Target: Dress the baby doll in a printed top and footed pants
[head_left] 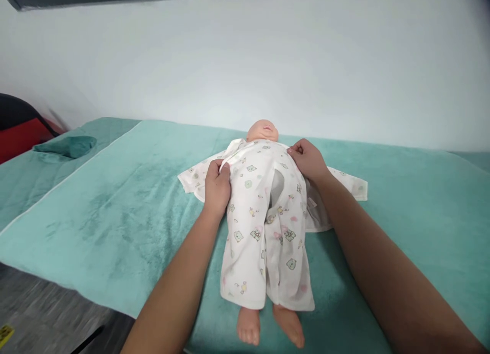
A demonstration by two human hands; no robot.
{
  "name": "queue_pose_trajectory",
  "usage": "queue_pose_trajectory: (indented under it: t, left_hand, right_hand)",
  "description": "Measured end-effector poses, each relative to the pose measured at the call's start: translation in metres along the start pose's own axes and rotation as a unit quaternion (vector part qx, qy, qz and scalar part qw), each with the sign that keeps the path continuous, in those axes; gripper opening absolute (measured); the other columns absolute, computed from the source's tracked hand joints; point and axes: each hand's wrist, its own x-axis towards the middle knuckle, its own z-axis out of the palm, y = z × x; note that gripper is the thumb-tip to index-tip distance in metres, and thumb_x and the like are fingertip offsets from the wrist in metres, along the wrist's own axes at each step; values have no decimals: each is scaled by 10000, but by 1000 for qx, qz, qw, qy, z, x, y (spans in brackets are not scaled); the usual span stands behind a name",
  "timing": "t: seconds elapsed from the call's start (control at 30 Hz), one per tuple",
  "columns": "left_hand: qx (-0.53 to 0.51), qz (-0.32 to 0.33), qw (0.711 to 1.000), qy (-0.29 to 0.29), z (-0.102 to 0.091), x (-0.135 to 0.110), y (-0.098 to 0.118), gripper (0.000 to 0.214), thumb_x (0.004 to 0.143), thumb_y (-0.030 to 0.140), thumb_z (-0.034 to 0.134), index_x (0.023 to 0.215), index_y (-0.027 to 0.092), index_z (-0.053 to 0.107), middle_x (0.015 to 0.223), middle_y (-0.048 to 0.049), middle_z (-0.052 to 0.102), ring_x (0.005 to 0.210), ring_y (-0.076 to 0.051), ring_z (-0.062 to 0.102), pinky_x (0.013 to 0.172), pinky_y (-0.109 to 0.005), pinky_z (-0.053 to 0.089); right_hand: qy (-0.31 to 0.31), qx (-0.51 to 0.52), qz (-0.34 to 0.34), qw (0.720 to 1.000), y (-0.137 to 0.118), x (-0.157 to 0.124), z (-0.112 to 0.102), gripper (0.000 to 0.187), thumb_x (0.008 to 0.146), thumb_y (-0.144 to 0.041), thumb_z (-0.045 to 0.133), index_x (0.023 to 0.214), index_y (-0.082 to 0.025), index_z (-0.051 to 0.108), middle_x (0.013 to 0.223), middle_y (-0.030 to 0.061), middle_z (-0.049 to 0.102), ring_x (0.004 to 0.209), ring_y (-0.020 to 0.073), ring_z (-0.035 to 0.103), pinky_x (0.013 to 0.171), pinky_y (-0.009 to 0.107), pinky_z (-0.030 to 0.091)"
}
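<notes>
A baby doll [263, 131] lies on its back on a teal towel [126, 211], head away from me, bare feet [268, 326] toward me. It wears white printed trousers [264, 231] over an open white printed top [344, 183] spread beneath it. My left hand [216, 186] is closed on the trousers' waistband at the doll's left-of-frame side. My right hand [308, 160] pinches the waistband on the other side, near the doll's chest. A gap in the cloth shows between the trouser legs.
A folded dark-teal cloth [66, 145] lies at the far left on a second towel. A red and black object [19, 129] stands at the left edge. A white wall rises behind the table. Grey floor [46, 318] shows at the lower left.
</notes>
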Motion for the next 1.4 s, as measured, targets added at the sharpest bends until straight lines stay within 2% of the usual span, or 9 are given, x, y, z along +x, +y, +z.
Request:
queue_pose_trajectory:
  t: [0.2,0.43,0.63,0.73,0.8,0.93,1.1,1.27,1.4]
  left_hand:
    - [-50,43,998,-16,1,-2,3,311,932,366,549,1196,246,663,1291,-30,678,1230,-218,586,1097,-359,428]
    - [-30,46,991,-124,-3,-1,5,405,976,452,479,1253,229,673,1387,-46,645,1321,-236,548,1174,-404,362]
    - [8,74,997,-38,-4,-3,-2,318,981,313,431,1213,215,624,1308,-51,660,1255,-209,564,1128,-379,392]
    - [33,83,996,20,-14,-16,-10,273,977,293,414,1139,201,614,1191,-65,683,1135,-207,610,1041,-370,452]
    - [84,94,992,17,-26,-31,-17,244,930,191,426,1080,198,619,1109,-65,690,1050,-211,627,972,-368,484]
    - [245,180,950,-64,-52,-68,-29,340,795,22,436,984,194,660,1044,-76,695,1069,-245,592,972,-383,466]
    - [367,234,894,-104,-60,-93,-27,301,917,182,502,1171,189,663,1200,-98,666,1160,-291,535,980,-430,437]
    - [450,224,857,-113,-47,-89,-21,300,948,187,465,1168,164,669,1236,-141,629,1177,-321,507,978,-496,407]
    - [458,262,840,-129,-40,-88,-18,339,951,144,413,1163,132,677,1309,-174,600,1287,-328,447,1076,-540,343]
  right_hand:
    - [2,99,-61,993,3,-11,8,219,843,-354,565,1020,-248,639,1063,44,717,1002,245,649,935,434,475]
    - [5,88,-131,987,-1,-27,6,300,911,-311,477,1120,-259,685,1206,49,701,1136,237,624,1012,429,468]
    - [61,8,-194,979,-6,-52,-3,373,859,-166,401,1132,-248,640,1226,79,652,1178,247,578,1030,444,452]
    - [71,-36,-180,980,-6,-79,-10,288,881,-215,432,1091,-240,628,1149,94,650,1111,264,583,975,442,469]
    - [74,-62,-149,984,-4,-103,-17,223,884,-258,469,1038,-230,627,1061,98,651,1014,265,599,900,425,489]
    - [14,-93,-92,991,3,-157,-35,159,880,-323,543,975,-237,638,917,63,656,804,241,605,747,396,498]
    - [-67,-153,-207,964,8,-204,-54,166,920,-287,547,998,-252,690,1092,79,700,1007,286,601,891,440,473]
    - [-107,-247,-223,937,-3,-208,-50,247,877,-194,547,1059,-242,707,1207,98,674,1067,310,573,849,430,456]
    - [-124,-324,-209,914,-25,-202,-34,276,876,-192,528,1097,-178,692,1157,173,652,1062,338,549,824,428,440]
